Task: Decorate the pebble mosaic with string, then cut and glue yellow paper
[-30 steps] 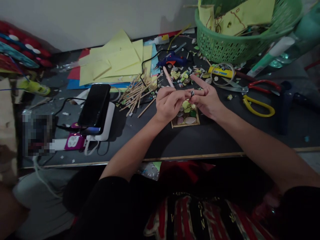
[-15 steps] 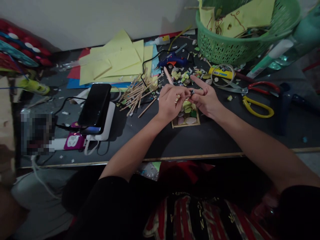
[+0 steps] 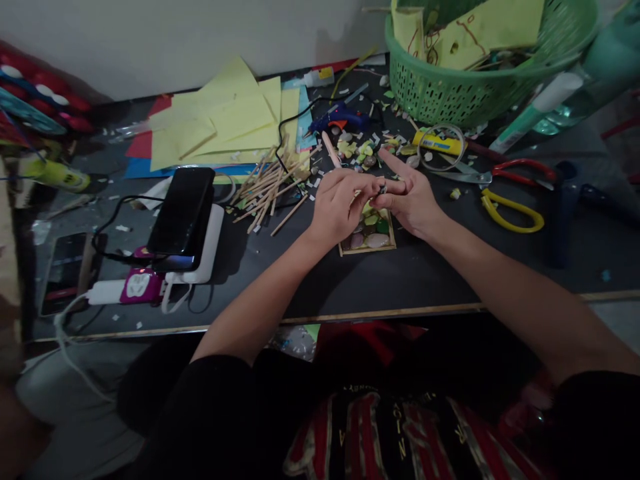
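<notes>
My left hand (image 3: pixel 337 200) and my right hand (image 3: pixel 414 199) meet above a small stick-framed tray (image 3: pixel 367 251) of smooth stones. Pinched between the fingertips of both hands is a small dark shiny piece (image 3: pixel 383 189), too small to name for sure. My right index finger stretches away from the pinch. Inside the frame, a pale oval stone (image 3: pixel 376 240) and a green stone (image 3: pixel 382 226) show, along with yellowish pieces; my hands cover its far side. Wooden sticks (image 3: pixel 273 190) lie in a loose heap left of my left hand.
A green basket (image 3: pixel 450 100) holding yellow card stands at the back right. Scissors (image 3: pixel 515 171), a yellow glue tube (image 3: pixel 440 143) and a blue glue gun (image 3: pixel 345 118) lie beyond my hands. Yellow sheets (image 3: pixel 225 120), a phone on a power bank (image 3: pixel 183 210) and cables occupy the left.
The whole view has shifted slightly, so things sit a little further left. Both hands keep nearly the same pose, still pinching the small dark piece.
</notes>
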`<state>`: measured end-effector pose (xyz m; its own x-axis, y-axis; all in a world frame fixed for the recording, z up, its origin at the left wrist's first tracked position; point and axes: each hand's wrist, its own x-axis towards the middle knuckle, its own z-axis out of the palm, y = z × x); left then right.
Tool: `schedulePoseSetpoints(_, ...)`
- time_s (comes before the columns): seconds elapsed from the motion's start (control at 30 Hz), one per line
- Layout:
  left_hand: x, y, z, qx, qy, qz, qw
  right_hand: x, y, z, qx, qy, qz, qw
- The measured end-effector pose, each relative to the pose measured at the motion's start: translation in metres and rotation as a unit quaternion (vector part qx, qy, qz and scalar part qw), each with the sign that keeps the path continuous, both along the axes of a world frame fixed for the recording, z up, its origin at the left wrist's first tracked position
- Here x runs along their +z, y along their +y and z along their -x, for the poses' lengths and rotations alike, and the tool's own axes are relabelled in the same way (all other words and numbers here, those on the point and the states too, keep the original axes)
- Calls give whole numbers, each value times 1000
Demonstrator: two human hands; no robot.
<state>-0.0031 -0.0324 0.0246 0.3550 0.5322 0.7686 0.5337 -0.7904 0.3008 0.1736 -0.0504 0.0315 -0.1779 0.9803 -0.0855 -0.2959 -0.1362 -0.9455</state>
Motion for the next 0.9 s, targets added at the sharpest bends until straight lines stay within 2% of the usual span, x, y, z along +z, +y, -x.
schedulePoseSetpoints(0.13, -1, 7, 2, -34, 23, 19, 999, -1, -1, 0, -2, 4, 3, 1000)
schedulePoseSetpoints(0.37, -3, 4, 0, -3, -30, 14, 999, 4, 1, 3, -23, 13, 0, 1000)
schedulePoseSetpoints(0.5, -4, 4, 1, 3, -7, 13, 1000, 3, 1, 4, -24, 19, -6, 1000)
schedulePoseSetpoints(0.73, -9, 3, 4, -33, -53, -1, 998, 6, -3, 5, -14, 12, -17, 1000)
schedulePoseSetpoints(0.9, -6, 3, 1, -37, -47, 2, 998, 0, -1, 3, -26, 3, -33, 999)
